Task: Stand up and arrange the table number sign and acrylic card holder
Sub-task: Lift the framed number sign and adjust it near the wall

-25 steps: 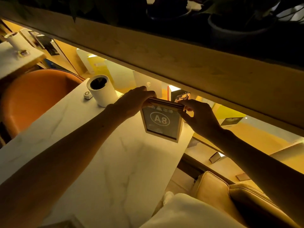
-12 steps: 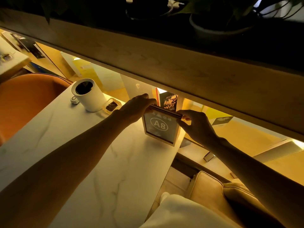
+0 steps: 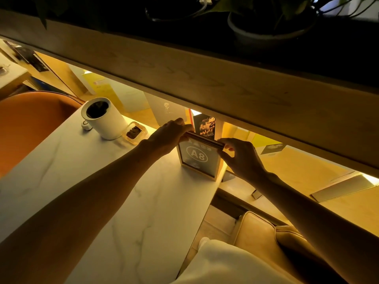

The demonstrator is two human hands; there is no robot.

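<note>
The table number sign (image 3: 198, 158), a light wooden frame reading "A8", stands upright near the far right corner of the white marble table (image 3: 127, 212). My left hand (image 3: 170, 134) grips the left end of its top edge. My right hand (image 3: 240, 156) pinches the right end of the same edge. Behind the sign, a dark printed card (image 3: 206, 125) stands upright under the lit shelf; I cannot tell whether it sits in an acrylic holder.
A white cylindrical container (image 3: 104, 117) stands at the table's far left, with a small clear tray (image 3: 134, 132) of dark bits beside it. A wooden shelf (image 3: 205, 78) overhangs the table's far end. An orange chair (image 3: 30, 124) sits left, a tan cushioned seat (image 3: 264, 236) right.
The sign has moved down and toward the far edge, and now rests upright on the table. Both hands keep hold of its top edge. The camera view shifted slightly.
</note>
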